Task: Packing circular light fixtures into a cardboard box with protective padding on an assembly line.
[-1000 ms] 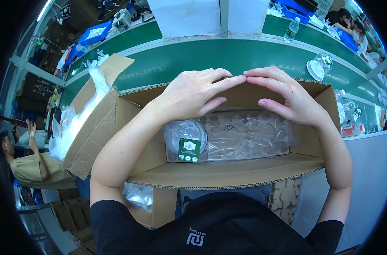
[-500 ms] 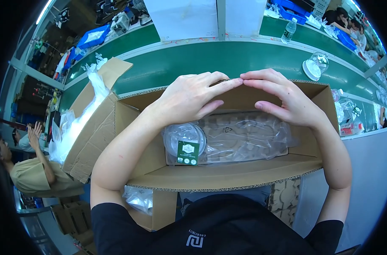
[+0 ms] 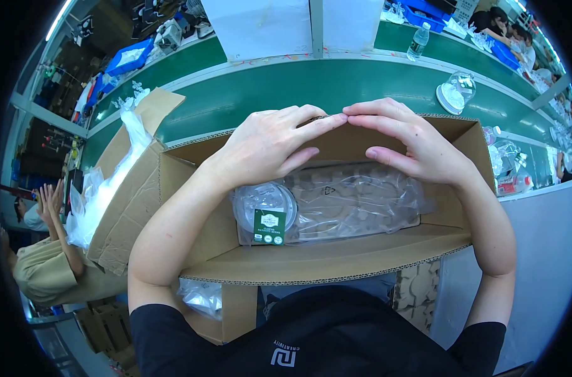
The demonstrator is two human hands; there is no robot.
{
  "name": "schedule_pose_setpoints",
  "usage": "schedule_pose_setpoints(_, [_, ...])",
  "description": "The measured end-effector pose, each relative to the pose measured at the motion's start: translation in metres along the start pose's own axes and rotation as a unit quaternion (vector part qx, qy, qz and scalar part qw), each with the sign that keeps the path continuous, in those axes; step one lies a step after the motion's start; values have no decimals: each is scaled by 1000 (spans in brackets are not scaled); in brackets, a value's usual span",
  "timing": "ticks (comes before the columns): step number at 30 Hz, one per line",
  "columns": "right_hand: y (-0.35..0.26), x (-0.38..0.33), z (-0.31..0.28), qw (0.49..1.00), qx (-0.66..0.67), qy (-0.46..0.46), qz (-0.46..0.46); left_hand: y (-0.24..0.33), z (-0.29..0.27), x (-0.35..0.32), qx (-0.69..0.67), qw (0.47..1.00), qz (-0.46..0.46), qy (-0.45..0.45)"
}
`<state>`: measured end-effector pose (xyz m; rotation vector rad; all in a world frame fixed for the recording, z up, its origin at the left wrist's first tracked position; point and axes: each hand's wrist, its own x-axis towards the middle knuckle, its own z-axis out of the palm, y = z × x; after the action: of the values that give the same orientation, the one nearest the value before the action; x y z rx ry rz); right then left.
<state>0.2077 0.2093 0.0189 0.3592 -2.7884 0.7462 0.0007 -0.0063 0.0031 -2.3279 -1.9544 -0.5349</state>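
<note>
Box [image 3: 336, 261]: open cardboard carton directly below the camera, against the person's torso; near flap folded out toward the person, far flap standing up.
Far flap [image 3: 336, 135]: upright at the far side of the box; both hands rest on its top edge.
Left hand [image 3: 267, 147]: flat, fingers extended and close together, palm down over the far flap; it presses on the flap and grips nothing. Fingertips point right.
Right hand [image 3: 411, 141]: flat, fingers extended, palm down over the far flap; it presses on the flap, nothing enclosed. Fingertips point left.
Hand relation: the fingertips of both hands meet at the middle of the flap's top edge.
Bag [image 3: 336, 201]: clear plastic, lying in the bottom of the box, below and between the hands, not touched by them.
Tray [image 3: 361, 198]: brown moulded pulp insert inside the bag, filling most of the box floor.
Green label [image 3: 270, 226]: square card at the bag's left end, beside a round clear part.
Second box [image 3: 132, 176]: open carton to the left, touching the first; white plastic spills from it.
Conveyor [image 3: 336, 81]: green belt beyond the box.
Bottle [image 3: 418, 41]: on the conveyor's far edge.
</note>
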Motion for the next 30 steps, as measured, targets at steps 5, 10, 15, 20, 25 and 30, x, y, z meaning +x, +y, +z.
schedule_pose_setpoints(5, [4,1,2,1000,0,-3,5,-1,0,1,-7,1000,-2,-2])
schedule_pose_setpoints(10, [3,0,4,1000,4,0,3,1,0,-1,-7,1000,0,1])
schedule_pose_setpoints(15, [4,-2,5,1000,-4,4,2,4,-1,1,-6,1000,-4,-3])
schedule_pose_setpoints(20, [5,0,5,1000,-3,3,-1,2,-1,0,0,1000,0,6])
schedule_pose_setpoints(25, [6,0,6,1000,2,12,-18,1,1,0,2,1000,7,17])
schedule_pose_setpoints(30, [7,-2,6,1000,7,18,-16,2,0,2,3,1000,2,4])
